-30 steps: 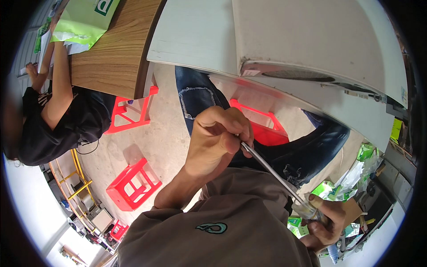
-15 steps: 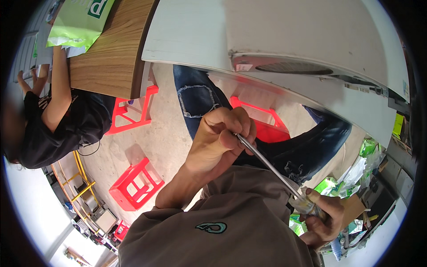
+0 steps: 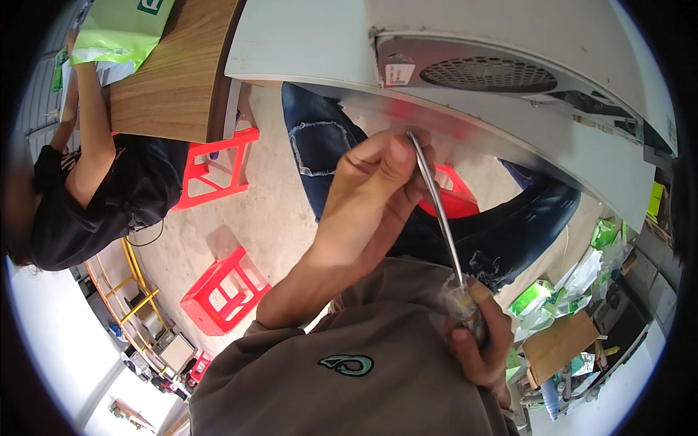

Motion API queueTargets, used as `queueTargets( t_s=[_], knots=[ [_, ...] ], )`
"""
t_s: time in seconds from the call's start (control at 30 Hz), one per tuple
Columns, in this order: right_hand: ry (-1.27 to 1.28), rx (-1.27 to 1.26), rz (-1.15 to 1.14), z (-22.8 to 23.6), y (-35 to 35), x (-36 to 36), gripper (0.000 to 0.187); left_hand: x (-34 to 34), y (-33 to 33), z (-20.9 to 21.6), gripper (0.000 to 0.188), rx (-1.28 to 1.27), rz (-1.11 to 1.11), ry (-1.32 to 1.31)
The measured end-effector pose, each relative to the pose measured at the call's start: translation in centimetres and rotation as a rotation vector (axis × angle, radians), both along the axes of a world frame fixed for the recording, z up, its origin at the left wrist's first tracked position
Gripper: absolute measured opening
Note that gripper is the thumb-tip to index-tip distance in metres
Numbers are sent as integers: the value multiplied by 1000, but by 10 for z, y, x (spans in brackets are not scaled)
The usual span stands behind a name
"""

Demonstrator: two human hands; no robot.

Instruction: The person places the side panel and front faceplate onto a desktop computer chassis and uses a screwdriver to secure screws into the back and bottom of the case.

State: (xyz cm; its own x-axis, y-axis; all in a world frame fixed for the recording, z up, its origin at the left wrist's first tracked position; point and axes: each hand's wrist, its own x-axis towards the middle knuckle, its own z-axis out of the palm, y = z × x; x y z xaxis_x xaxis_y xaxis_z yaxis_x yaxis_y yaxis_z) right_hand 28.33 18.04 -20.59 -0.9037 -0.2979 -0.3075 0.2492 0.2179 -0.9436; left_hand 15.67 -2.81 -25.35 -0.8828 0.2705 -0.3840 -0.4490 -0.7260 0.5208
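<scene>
A long-shafted screwdriver [image 3: 440, 211] slants across my lap, its bare metal shaft pointing up and away from me. My right hand [image 3: 486, 338] is closed round its handle, which is wrapped in crinkled clear plastic. At the far end, my left hand [image 3: 378, 174] pinches with thumb and fingers around the tip. Whether a small part is also held there is hidden by the fingers. Just beyond the tip stands a white box-shaped device [image 3: 509, 22] on a white table [image 3: 305, 43], its side with a perforated oval grille [image 3: 487, 74] facing me.
Left, a person in a black top [image 3: 109, 196] sits at a wood-topped table [image 3: 171, 94], near a green-and-white bag [image 3: 120, 36]. Red plastic stools [image 3: 225, 291] stand on the floor. To the right lie a cardboard box [image 3: 560, 345] and green-white packaging [image 3: 534, 298].
Both hands have moved away from me toward the white device, and the right hand has also come left. The screwdriver now stands at a steeper angle. The device's grille shows more fully.
</scene>
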Motion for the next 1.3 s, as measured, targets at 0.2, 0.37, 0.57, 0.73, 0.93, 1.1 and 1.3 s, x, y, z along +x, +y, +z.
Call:
queueTargets(
  t_s=[0.2, 0.37, 0.57, 0.73, 0.93, 1.1, 1.3],
  knots=[
    [1, 9, -59, 12, 12, -1, 56, -2, -13, -6, 34, -47, -13, 154],
    [-94, 80, -10, 29, 20, -8, 55, -7, -23, -10, 38, -117, -99, 258],
    [268, 241, 38, 31, 22, -7, 56, -21, -43, -12, 40, -317, -167, 494],
    [266, 334, 154, 46, 26, -14, 58, -32, -52, -5, 39, -384, -240, 569],
    [210, 278, 55, 21, 14, 0, 56, -27, -30, -3, 36, -223, -230, 322],
    [-66, 93, -74, 7, -3, 2, 55, -13, -5, 0, 31, 54, -56, -13],
    [-1, 67, -118, -10, -26, -2, 53, -17, 0, 7, 28, 37, 57, -134]
  ],
)
